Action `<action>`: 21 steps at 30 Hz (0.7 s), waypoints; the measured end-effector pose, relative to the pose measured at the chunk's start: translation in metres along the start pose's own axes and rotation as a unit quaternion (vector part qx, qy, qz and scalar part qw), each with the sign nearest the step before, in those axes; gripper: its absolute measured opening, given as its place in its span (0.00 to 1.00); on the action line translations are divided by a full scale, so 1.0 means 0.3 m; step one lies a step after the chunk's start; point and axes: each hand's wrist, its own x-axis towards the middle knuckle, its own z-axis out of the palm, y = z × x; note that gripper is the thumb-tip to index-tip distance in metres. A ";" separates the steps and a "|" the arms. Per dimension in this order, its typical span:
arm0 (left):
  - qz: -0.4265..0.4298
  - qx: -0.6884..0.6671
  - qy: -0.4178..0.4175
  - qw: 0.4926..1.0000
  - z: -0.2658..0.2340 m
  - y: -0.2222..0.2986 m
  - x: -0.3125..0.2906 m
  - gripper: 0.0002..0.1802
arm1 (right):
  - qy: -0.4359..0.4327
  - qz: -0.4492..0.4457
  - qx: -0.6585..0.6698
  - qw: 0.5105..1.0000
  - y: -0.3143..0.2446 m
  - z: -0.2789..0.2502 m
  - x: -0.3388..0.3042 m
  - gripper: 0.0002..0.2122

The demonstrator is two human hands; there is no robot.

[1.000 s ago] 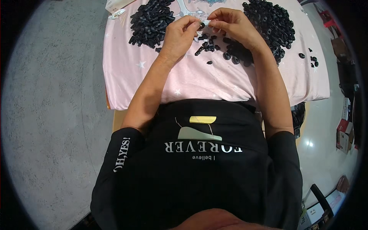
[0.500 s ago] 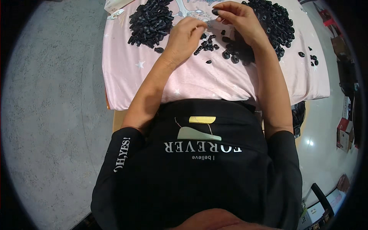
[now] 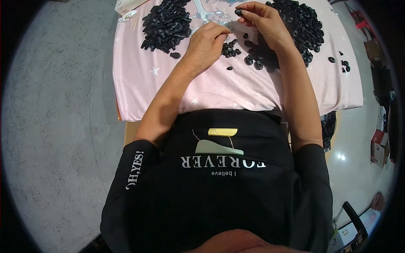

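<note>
The two hands are apart above a pink cloth (image 3: pixel 211 86) with pale stars. The right hand (image 3: pixel 272 29) pinches a small, rounded black part (image 3: pixel 239 12) between thumb and fingertips, at the far side of the work area from the body. That part looks slightly longer sideways than it is deep, so its long axis seems to run roughly left to right, though the fingers cover one end and its exact tilt is hard to judge. From the left hand (image 3: pixel 205 46) it lies farther from the body and a little to the right, just off the fingertips and not touching them. The left hand's thumb and forefinger point rightward and come near each other; whether something sits between them cannot be told. A cluster of tiny black pieces (image 3: pixel 231 50) lies on the cloth right beside the left fingertips, on the side toward the body, so the left hand is the nearer one to it. A heap of ridged black parts (image 3: pixel 166 25) stands beyond the left hand to its left, with one loose black piece (image 3: pixel 175 55) near the left wrist. A larger heap of round black parts (image 3: pixel 301 31) lies to the right of the right hand, and two black rings (image 3: pixel 253 63) rest between the forearms, near the cluster.
</note>
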 end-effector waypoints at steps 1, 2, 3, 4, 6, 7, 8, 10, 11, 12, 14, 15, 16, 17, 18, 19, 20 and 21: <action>0.012 0.025 0.007 1.000 0.001 -0.005 -0.001 0.09 | 0.000 0.000 0.000 1.000 0.007 -0.004 0.004 0.05; 0.012 0.025 0.007 1.000 0.005 -0.009 -0.003 0.09 | 0.002 -0.005 0.000 1.000 0.014 -0.008 0.008 0.05; 0.046 0.041 -0.009 0.998 0.008 -0.011 -0.005 0.10 | 0.003 -0.010 -0.001 1.000 0.017 -0.008 0.009 0.05; 0.081 0.057 -0.024 0.995 0.011 -0.013 -0.006 0.11 | 0.004 -0.010 -0.001 1.000 0.019 -0.009 0.010 0.05; 0.070 0.048 -0.019 0.996 0.020 -0.011 -0.003 0.12 | 0.003 -0.003 0.000 1.000 0.019 -0.007 0.012 0.05; 0.060 0.038 -0.014 0.997 0.022 -0.009 -0.001 0.13 | 0.002 -0.003 0.000 1.000 0.017 -0.006 0.012 0.05; 0.060 0.038 -0.014 0.997 0.019 -0.010 0.002 0.13 | 0.006 0.000 -0.010 1.000 0.013 -0.005 0.011 0.05; 0.036 0.084 0.027 0.995 0.008 -0.020 0.010 0.13 | 0.009 0.003 -0.020 1.000 0.011 -0.005 0.010 0.05; 0.056 0.109 0.044 0.991 0.007 -0.037 0.011 0.13 | 0.014 0.001 -0.016 1.000 0.011 -0.006 0.009 0.05; 0.056 0.109 0.044 0.991 0.007 -0.043 0.009 0.13 | 0.018 -0.002 -0.011 1.000 0.011 -0.007 0.009 0.05; 0.063 0.143 0.037 0.987 0.007 -0.053 0.006 0.12 | 0.021 -0.001 -0.007 1.000 0.010 -0.008 0.009 0.05; 0.063 0.143 0.037 0.987 0.005 -0.050 0.006 0.12 | 0.025 0.000 -0.003 1.000 0.010 -0.011 0.009 0.05; 0.067 0.146 0.041 0.986 0.003 -0.046 0.005 0.12 | 0.026 0.000 -0.004 1.000 0.010 -0.013 0.009 0.05; 0.070 0.148 0.046 0.985 0.001 -0.044 0.005 0.11 | 0.027 -0.002 -0.012 1.000 0.009 -0.015 0.011 0.05; 0.070 0.149 0.045 0.985 0.000 -0.046 0.005 0.11 | 0.027 -0.004 -0.018 0.999 0.007 -0.014 0.010 0.05; 0.059 0.143 0.052 0.987 0.000 -0.050 0.005 0.10 | 0.027 -0.004 -0.018 0.999 0.004 -0.013 0.008 0.05; 0.049 0.137 0.058 0.988 0.001 -0.052 0.004 0.10 | 0.032 0.004 -0.019 0.999 0.001 -0.014 0.005 0.05; 0.049 0.137 0.058 0.988 0.001 -0.050 0.005 0.10 | 0.037 0.011 -0.022 0.999 -0.004 -0.012 0.003 0.05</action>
